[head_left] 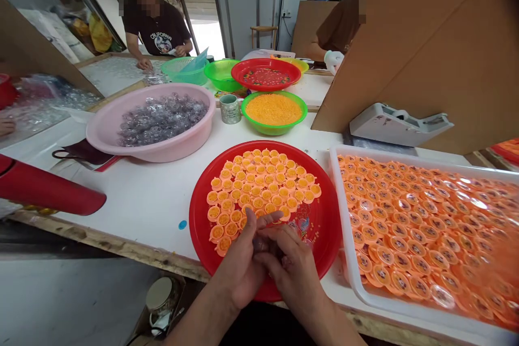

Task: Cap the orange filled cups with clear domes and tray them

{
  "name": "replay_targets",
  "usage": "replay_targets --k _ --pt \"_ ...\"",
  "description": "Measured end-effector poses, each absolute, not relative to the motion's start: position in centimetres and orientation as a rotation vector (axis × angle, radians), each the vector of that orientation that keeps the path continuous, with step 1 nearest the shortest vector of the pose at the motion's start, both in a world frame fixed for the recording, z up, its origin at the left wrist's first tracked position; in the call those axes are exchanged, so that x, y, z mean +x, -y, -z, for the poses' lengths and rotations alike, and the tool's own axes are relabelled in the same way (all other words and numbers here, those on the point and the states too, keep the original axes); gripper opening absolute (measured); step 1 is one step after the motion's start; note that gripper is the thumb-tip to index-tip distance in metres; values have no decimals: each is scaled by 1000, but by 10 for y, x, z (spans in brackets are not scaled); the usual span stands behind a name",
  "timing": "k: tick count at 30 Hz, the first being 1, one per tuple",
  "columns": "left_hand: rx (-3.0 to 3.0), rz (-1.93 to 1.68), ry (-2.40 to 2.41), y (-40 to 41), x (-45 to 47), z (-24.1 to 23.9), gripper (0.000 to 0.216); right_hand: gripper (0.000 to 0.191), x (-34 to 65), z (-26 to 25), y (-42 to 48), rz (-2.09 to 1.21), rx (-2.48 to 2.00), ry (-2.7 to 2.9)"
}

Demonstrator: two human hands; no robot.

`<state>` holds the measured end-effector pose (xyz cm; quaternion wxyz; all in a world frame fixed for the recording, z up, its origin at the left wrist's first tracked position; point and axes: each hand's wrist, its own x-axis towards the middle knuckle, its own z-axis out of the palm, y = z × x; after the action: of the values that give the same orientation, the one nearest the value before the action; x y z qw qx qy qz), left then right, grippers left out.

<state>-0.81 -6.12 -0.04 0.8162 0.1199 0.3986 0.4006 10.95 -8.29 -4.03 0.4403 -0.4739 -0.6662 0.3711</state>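
Red tray point(324, 227), orange cups point(259, 184) with yellow filling on it, right of tray white bin point(339, 189) of orange sealed cups point(425, 216), behind tray green bowl point(274, 128) of yellow granules point(273, 109), behind-left pink basin point(162, 150) of clear silvery pieces point(162, 118), blue dot point(182, 224) left of tray.

Left hand point(239, 265): palm down, fingers curled, index stretched above the right fingertips.
Right hand point(294, 267): fingers bent, tips pinched against the left's.

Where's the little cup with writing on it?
In the head view, the cup stands on the white table, left of centre, between the pink basin and the green bowl of yellow grains.
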Motion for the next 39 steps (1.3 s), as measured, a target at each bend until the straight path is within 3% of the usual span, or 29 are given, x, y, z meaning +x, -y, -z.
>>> replay_targets --k 5,11,14,17,22,27,34,39 --pt "195 -805 -752 66 -2 8 71 15 111 44 86 -918 -1225 1552" --pt "542 -1008 -1118 76 -16 20 37 12 126 51 84 -1037 -1393 1393" --pt "936 -1162 -1504 75 -37 29 17 26 138 50 81 -1235 -1471 1129" --pt "1433 -1059 -1641 71 -53 42 6 35 147 45 80 -1495 -1339 968" --pt "2111 -634 -1598 61 -49 49 20 36 147 44 83 -1589 -1311 869" --pt "2263 -386 -1616 51 -40 42 9 35 148 48 93 -1540 -1411 1109" --pt "2247 -424 -1664 48 -38 52 13 38 150 61 97 -1409 -1464 1103" --pt "1945 -647 -1572 46 -41 47 14 31 155 58 94 -1255 -1490 1310"
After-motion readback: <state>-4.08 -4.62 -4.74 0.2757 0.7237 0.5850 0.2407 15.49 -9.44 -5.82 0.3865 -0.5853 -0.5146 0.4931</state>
